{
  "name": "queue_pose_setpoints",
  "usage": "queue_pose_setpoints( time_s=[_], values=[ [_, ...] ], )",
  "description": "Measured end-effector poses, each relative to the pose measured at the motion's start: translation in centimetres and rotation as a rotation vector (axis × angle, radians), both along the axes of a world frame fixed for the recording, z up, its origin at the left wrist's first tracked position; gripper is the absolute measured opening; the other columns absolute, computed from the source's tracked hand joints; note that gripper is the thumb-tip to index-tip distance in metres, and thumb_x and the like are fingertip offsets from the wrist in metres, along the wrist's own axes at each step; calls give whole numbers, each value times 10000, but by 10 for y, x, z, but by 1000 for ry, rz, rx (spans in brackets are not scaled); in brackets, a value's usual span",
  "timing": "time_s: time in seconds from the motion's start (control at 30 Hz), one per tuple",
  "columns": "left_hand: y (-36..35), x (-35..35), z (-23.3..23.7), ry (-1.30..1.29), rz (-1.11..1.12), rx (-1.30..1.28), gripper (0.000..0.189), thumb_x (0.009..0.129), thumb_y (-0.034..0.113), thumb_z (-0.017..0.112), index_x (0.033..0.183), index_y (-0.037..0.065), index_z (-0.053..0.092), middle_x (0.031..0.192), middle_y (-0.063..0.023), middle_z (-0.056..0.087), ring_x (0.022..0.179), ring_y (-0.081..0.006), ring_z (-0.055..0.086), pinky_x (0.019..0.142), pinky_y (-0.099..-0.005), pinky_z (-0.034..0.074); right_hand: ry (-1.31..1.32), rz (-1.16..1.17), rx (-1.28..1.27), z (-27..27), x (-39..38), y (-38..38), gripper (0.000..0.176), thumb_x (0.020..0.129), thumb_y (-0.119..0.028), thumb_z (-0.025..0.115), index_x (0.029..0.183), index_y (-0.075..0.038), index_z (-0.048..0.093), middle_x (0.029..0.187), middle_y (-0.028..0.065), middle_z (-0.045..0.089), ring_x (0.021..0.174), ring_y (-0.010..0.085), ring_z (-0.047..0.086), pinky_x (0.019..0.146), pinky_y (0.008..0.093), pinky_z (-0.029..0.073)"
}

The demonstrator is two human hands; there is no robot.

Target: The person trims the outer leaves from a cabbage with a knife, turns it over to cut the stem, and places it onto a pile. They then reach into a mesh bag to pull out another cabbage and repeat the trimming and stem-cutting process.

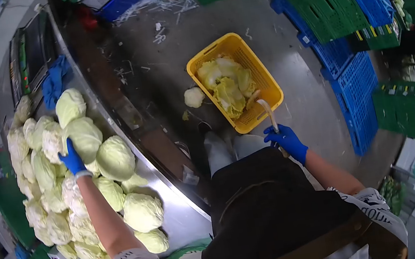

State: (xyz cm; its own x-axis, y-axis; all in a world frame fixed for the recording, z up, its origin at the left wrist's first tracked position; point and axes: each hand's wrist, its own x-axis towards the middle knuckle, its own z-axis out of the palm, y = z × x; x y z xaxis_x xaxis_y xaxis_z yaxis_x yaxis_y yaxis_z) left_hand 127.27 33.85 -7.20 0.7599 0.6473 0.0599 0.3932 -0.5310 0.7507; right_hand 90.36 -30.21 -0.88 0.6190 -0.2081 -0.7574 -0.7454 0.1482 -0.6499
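Observation:
My left hand (72, 160), in a blue glove, lies on the pile of pale green cabbages with its thumb and fingers apart. It touches a cabbage (53, 143) at its fingertips, beside a larger round cabbage (83, 139). My right hand (286, 142), also gloved in blue, is closed around the handle of a curved knife (269, 113). The pale blade bends up and away from the fist, near the rim of a yellow crate (270, 81). Loose yellow-green cabbage leaves (228, 87) lie inside that crate.
The cabbages lie on a metal table (168, 209) with a raised edge. A blue cloth (55, 82) hangs near its far end. One cabbage (194, 97) sits on the floor by the crate. Blue pallets (355, 95) and green crates (326, 12) stand at the right.

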Motion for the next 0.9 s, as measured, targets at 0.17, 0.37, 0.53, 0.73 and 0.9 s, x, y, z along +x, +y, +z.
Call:
queue_pose_setpoints(
  time_s=[0.17, 0.37, 0.53, 0.73, 0.9],
  values=[
    [-126, -49, 107, -257, -367, 811, 692, 855, 275, 691, 1374, -49, 367, 1306, -227, 490, 1180, -363, 485, 1013, -436, 376, 105, -28, 65, -40, 13, 23, 273, 845, -180, 654, 1078, -47, 605, 854, 43, 659, 674, 115, 597, 616, 256, 482],
    [-336, -114, 26, -184, -606, -221, 356, 886, -23, 547, 1240, -34, 516, 1192, -121, 560, 1101, -212, 531, 943, -326, 428, 223, 56, 138, -90, -4, 20, 261, 885, -179, 631, 1100, -37, 599, 879, 62, 661, 695, 118, 600, 645, 268, 495],
    [-391, -197, -269, 485, -175, -1040, 305, 882, 126, 627, 1168, 32, 573, 932, -19, 583, 795, -117, 577, 683, -253, 475, 365, 40, 102, -141, -24, -26, 313, 898, -198, 616, 1157, -25, 584, 907, 68, 667, 703, 116, 589, 672, 271, 495],
    [-345, -212, -540, 810, -951, 96, 544, 911, 428, 524, 1168, -51, 558, 1135, -289, 581, 1079, -421, 545, 929, -430, 427, 512, -255, 412, -180, -50, -67, 373, 887, -160, 593, 1212, 16, 542, 1017, 99, 662, 813, 145, 588, 776, 282, 484],
    [-363, -146, -627, 741, -585, -351, 751, 869, 406, 616, 1369, -94, 363, 1439, -264, 358, 1328, -349, 373, 1089, -363, 315, 754, -311, 479, -225, -65, -81, 408, 851, -120, 596, 1228, 16, 526, 1078, 141, 641, 912, 206, 598, 839, 320, 480]
  ],
)
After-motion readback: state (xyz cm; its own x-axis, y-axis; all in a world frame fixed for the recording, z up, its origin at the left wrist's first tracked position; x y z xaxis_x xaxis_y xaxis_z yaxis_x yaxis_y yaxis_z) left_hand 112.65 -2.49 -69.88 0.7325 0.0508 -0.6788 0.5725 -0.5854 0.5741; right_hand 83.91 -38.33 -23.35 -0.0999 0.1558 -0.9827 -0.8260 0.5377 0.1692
